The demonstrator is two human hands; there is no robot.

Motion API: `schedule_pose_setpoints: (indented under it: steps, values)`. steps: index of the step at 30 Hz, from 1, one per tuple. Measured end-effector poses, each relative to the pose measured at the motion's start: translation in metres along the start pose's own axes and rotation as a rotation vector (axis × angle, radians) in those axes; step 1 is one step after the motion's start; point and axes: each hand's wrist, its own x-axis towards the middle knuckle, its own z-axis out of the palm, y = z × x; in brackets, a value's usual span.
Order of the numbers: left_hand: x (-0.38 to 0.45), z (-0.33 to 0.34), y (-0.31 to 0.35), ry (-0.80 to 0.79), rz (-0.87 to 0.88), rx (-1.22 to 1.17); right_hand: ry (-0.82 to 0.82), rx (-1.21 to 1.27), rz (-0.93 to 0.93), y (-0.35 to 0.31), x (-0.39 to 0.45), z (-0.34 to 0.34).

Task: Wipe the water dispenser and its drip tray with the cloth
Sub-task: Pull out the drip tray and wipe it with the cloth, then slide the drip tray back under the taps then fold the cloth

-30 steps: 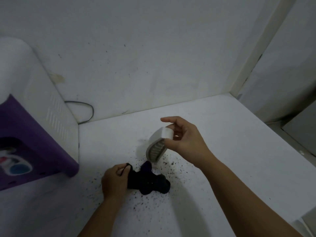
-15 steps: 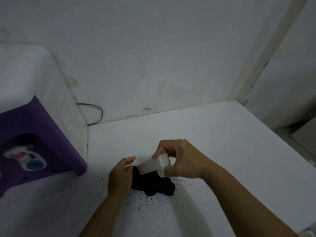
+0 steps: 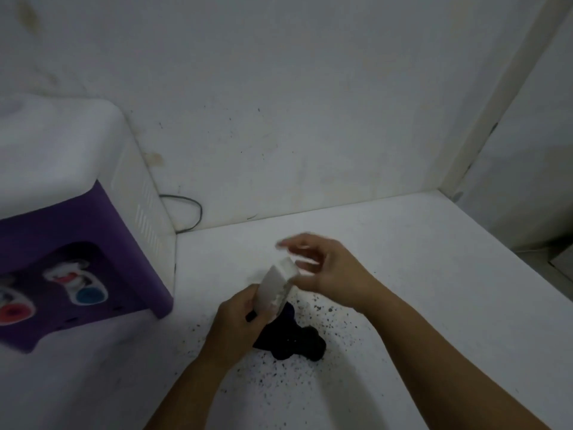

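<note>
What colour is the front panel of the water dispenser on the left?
Purple, on a white body; the water dispenser shows clearly in the head view.

1 water dispenser (image 3: 77, 187), 2 taps (image 3: 83, 287), 1 drip tray (image 3: 277, 288), 1 dark cloth (image 3: 291, 339), 2 hands (image 3: 235, 324), 1 cable (image 3: 192, 209).

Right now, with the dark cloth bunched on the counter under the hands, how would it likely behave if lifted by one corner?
The dark cloth lies crumpled in soft lumps, so it would probably hang limp rather than hold its shape. It looks light for its bulk. Black specks dot the counter around it, so lifting might shake more loose. The left hand seems to pinch a fold alongside the drip tray.
</note>
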Motion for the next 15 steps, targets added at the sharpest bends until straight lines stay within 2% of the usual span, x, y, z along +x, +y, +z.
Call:
schedule_pose_setpoints:
  steps: [2,4,6,9,12,15]
  values:
    - [0.004,-0.002,0.009,0.075,-0.04,-0.142,0.147,0.063,0.002,0.007,0.001,-0.003]
    - [0.005,-0.005,0.016,0.168,-0.077,-0.298,0.197,-0.043,0.059,0.018,0.002,-0.002]
    - [0.004,-0.008,0.021,0.248,-0.116,-0.481,0.179,-0.122,0.219,0.034,0.003,0.002]
    - [-0.002,-0.01,0.026,0.31,-0.217,-0.762,0.067,0.055,0.458,0.053,-0.001,0.013]
    - [-0.012,-0.014,0.028,0.367,-0.268,-0.908,0.01,0.284,0.495,0.06,0.0,0.02]
    - [-0.023,-0.018,0.028,0.402,-0.275,-0.956,-0.028,0.353,0.45,0.058,0.005,0.023]
